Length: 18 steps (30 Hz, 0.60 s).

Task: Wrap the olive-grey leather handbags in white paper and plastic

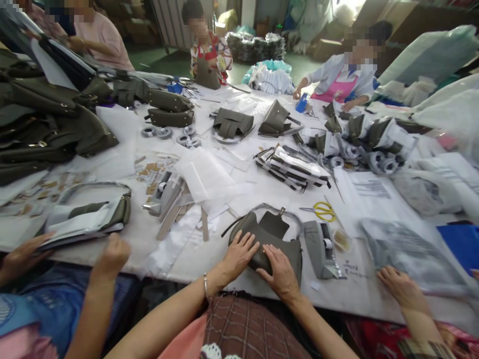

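Handbag [277, 237] under left hand [238, 256] and right hand [281, 274], both unclenched; tape dispenser [315, 245] beside, scissors [317, 210] near.

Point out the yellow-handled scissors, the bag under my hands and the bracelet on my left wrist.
Scissors [324, 213], head view: on the yellow handles.
Bag [280, 241], head view: on its dark panel.
Bracelet [205, 285], head view: on its band.

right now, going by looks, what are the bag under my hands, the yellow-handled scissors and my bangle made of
Bag: leather or imitation leather, I can't tell which; its smooth grey-green surface has a dull sheen.
Scissors: handles probably plastic, being evenly bright yellow; blades probably metal, thin and greyish.
Bangle: seemingly polished metal, from its silvery shine.
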Each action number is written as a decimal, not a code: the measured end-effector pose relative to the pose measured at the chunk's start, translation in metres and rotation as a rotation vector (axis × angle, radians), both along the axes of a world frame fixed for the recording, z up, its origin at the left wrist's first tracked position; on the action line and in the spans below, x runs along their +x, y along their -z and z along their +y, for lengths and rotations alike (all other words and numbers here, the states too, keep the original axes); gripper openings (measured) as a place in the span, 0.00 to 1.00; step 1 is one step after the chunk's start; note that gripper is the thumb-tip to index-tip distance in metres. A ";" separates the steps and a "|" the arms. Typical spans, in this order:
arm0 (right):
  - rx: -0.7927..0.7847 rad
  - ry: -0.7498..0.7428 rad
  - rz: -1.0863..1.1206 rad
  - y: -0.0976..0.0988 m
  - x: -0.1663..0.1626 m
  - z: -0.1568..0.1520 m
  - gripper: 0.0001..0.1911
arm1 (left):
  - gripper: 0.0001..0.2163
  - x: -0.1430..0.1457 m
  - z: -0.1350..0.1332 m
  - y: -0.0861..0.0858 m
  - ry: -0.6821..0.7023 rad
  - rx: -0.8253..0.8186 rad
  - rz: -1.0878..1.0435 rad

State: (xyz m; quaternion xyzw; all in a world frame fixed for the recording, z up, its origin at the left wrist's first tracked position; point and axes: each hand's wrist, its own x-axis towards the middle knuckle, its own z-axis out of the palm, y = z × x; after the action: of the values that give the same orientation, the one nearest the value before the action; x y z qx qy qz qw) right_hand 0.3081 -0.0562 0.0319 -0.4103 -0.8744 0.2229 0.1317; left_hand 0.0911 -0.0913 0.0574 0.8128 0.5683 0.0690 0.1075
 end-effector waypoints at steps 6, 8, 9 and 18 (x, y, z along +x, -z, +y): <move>0.046 -0.179 -0.109 -0.001 -0.014 0.028 0.34 | 0.21 -0.003 -0.018 0.011 -0.152 0.016 0.037; 0.058 -0.231 -0.125 -0.007 -0.021 0.038 0.33 | 0.22 -0.003 -0.016 0.008 -0.189 -0.001 0.044; 0.071 -0.244 -0.136 -0.009 -0.022 0.042 0.34 | 0.23 -0.003 -0.012 0.007 -0.196 -0.007 0.049; 0.313 -0.259 -0.357 0.009 0.006 0.042 0.43 | 0.25 0.000 0.016 0.031 -0.040 0.013 0.063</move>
State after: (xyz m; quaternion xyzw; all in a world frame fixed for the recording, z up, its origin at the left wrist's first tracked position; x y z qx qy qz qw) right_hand 0.3142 -0.0142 0.0228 -0.3025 -0.9528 0.0242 0.0074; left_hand 0.0908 -0.0753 0.0268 0.8039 0.5869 0.0494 0.0828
